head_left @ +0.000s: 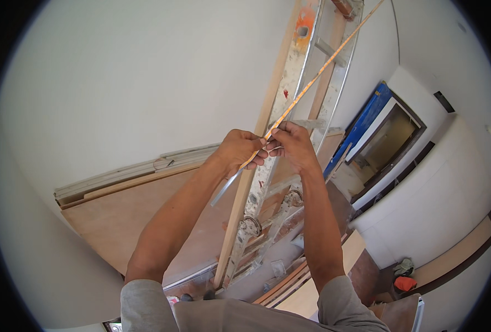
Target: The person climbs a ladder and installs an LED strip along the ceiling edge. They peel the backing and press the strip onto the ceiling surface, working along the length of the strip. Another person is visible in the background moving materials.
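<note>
A long thin orange-and-white strip [318, 74] runs diagonally from the upper right down to my hands, in front of the ladder. My left hand [240, 148] is closed around its lower part, thumb against the fingers. Below that hand sticks out a narrow silvery-white end [223, 191]; whether it is one piece with the strip I cannot tell. Close beside, my right hand [293, 145] pinches at the strip between thumb and fingers. A thin pale strand [276, 148] curls by the right fingertips. Both hands are raised at chest height or above, almost touching.
Just behind my hands stands a paint-spattered metal ladder [283, 105]. Large wooden boards [129, 216] lean on the white wall at left. Planks [301, 282] lie low at right. Farther off are a blue panel [361, 122], a doorway [386, 144] and an orange item [405, 284].
</note>
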Demonstrator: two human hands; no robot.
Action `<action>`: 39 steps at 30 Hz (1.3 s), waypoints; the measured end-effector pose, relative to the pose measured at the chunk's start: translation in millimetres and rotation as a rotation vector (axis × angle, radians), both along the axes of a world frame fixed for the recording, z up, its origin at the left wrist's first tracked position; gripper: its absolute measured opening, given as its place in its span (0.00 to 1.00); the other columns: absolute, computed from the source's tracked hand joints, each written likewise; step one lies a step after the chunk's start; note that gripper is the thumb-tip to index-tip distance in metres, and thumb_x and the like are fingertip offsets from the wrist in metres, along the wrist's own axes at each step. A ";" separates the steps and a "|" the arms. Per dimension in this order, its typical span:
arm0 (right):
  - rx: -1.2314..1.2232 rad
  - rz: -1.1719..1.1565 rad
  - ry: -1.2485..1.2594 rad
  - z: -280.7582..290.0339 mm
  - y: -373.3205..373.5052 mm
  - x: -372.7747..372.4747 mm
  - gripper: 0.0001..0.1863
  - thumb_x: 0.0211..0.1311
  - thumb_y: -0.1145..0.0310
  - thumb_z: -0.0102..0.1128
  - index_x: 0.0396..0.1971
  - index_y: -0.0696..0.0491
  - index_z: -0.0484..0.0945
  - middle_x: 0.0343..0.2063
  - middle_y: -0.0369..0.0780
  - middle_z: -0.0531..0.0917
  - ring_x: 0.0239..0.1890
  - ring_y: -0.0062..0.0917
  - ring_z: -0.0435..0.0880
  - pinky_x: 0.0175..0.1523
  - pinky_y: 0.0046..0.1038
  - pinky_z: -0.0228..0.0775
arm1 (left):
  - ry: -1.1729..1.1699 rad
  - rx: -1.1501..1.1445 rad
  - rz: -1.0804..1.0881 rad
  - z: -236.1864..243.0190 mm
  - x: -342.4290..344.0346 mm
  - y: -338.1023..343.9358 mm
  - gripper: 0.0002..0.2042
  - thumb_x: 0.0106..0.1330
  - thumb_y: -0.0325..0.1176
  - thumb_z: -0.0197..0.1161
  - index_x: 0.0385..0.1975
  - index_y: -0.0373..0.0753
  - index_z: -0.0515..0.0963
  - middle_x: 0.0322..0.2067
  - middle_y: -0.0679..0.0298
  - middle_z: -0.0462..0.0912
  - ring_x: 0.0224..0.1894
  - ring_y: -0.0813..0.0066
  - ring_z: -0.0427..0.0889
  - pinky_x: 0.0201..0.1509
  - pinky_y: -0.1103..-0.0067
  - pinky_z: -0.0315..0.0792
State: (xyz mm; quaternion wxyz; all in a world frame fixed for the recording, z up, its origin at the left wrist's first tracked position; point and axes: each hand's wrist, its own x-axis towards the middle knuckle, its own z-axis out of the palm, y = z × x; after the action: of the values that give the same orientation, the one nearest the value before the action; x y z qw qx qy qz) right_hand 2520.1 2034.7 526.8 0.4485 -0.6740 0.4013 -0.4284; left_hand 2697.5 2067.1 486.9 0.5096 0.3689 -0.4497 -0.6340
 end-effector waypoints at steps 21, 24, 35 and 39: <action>-0.145 -0.056 0.475 21.8 -1.1 -9.9 0.12 0.69 0.64 0.63 0.34 0.59 0.79 0.22 0.41 0.83 0.20 0.25 0.82 0.26 0.25 0.75 | -0.082 -0.162 0.142 -17.0 -12.3 -4.0 0.13 0.75 0.33 0.59 0.36 0.28 0.83 0.22 0.62 0.82 0.18 0.80 0.77 0.19 0.82 0.70; -0.731 -0.174 1.073 59.8 17.7 2.7 0.11 0.63 0.65 0.69 0.40 0.56 0.81 0.29 0.41 0.85 0.30 0.35 0.86 0.41 0.34 0.80 | -0.145 -0.149 0.147 -15.1 -4.0 -4.2 0.13 0.76 0.34 0.58 0.38 0.29 0.83 0.24 0.62 0.83 0.20 0.78 0.80 0.22 0.81 0.73; -1.042 0.474 1.327 70.2 -12.4 15.4 0.17 0.57 0.73 0.69 0.47 0.50 0.80 0.43 0.37 0.86 0.53 0.36 0.81 0.75 0.47 0.52 | -0.353 -0.337 0.102 -28.8 29.9 33.9 0.13 0.74 0.35 0.59 0.42 0.29 0.81 0.27 0.60 0.85 0.25 0.76 0.83 0.30 0.79 0.76; -0.973 0.400 1.282 67.6 -7.4 18.6 0.17 0.56 0.74 0.69 0.47 0.51 0.78 0.42 0.38 0.86 0.52 0.36 0.81 0.75 0.48 0.52 | -0.455 -0.381 0.350 -73.9 36.4 59.6 0.13 0.71 0.33 0.61 0.49 0.32 0.78 0.27 0.52 0.85 0.30 0.65 0.86 0.37 0.70 0.79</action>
State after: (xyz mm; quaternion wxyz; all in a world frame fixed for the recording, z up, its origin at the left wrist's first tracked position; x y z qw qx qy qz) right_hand 2538.7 2027.3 594.4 -0.1412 -0.9649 0.2216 0.0011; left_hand 2733.8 2126.7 413.0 0.5570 0.4708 -0.5921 -0.3428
